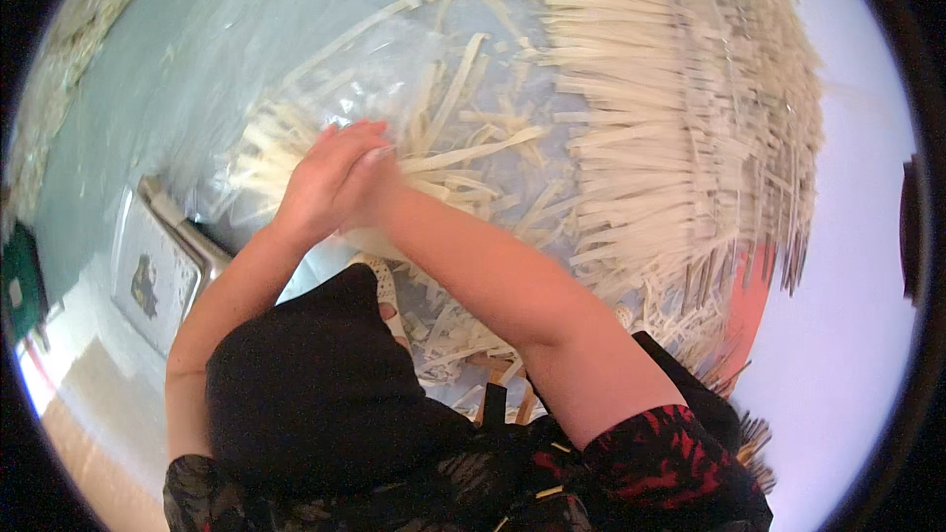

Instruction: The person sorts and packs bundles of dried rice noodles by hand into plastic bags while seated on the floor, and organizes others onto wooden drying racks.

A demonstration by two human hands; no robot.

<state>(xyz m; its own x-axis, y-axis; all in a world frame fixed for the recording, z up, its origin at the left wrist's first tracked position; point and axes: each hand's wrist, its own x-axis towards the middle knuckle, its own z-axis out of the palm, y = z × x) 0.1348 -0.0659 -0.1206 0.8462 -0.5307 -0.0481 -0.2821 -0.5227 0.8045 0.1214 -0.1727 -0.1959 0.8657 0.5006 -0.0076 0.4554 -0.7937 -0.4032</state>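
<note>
We list, at left, one pale box-shaped item [153,281] with a dark mark on its face, and near the left rim one green item [24,286], kind unclear. At right we record one pale lilac surface [862,335], one long dark object [911,232] by the edge, and one reddish-orange surface [751,320], partly hidden.

No readable text, labels, brands, numbers or signs.
</note>
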